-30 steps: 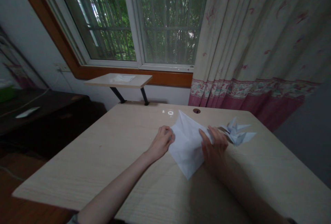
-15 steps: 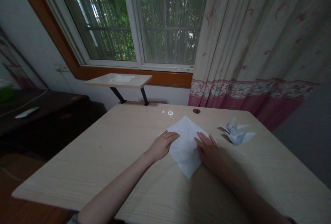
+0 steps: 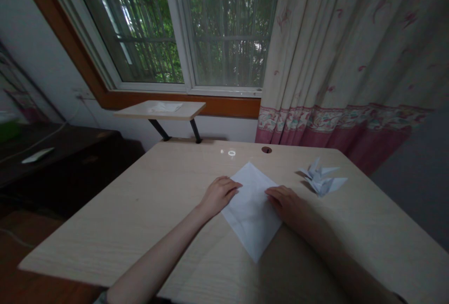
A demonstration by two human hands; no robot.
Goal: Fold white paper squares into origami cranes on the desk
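Note:
A white sheet of paper (image 3: 253,215) lies on the desk in front of me, turned like a diamond with one corner pointing at me. Faint crease lines cross its surface. At its left corner my left hand (image 3: 220,194) is closed, the fingertips gripping the edge from above. My right hand (image 3: 285,201) pinches the right corner, its fingers drawn together; the thumb is mostly hidden. Two folded paper cranes (image 3: 321,180) rest close together on the desk, to the right of my right hand.
The pale wooden desk (image 3: 154,206) carries a small raised shelf (image 3: 133,111) at the back left, with white paper (image 3: 166,107) on it. A round cable hole (image 3: 266,150) is near the back edge. Behind are a barred window and a patterned curtain (image 3: 333,84).
The paper has slid toward me, its near corner now lower. My right hand's spread fingers have drawn together at the edge, and my left fingers have curled in.

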